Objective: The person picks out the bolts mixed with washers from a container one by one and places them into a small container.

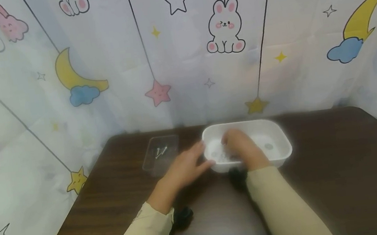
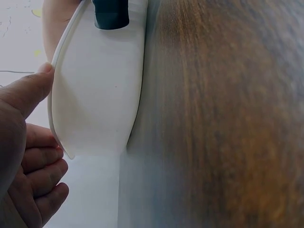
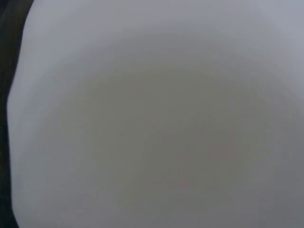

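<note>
A white plastic basin (image 1: 278, 154) stands at the back of the table. At its left end, my left hand (image 1: 186, 167) holds the rim, with the thumb (image 2: 35, 88) on the near edge and the fingers (image 2: 46, 175) bent round the corner. My right hand (image 1: 242, 144) reaches down into the basin, fingers pointing at its floor. Motion blur and the hand itself hide the fingertips, so I cannot tell whether they pinch anything. Small greyish pieces lie under that hand, and a grey round piece (image 1: 268, 146) lies to its right. The basin's wall (image 3: 156, 118) fills the right wrist view, blurred.
Left of the basin, a clear shallow tray (image 1: 148, 161) carries a few small silvery screws (image 1: 161, 152). Dark wrist camera mounts (image 1: 183, 217) hang under both sleeves. A patterned curtain (image 1: 183, 67) rises behind the dark wooden table (image 1: 338, 178).
</note>
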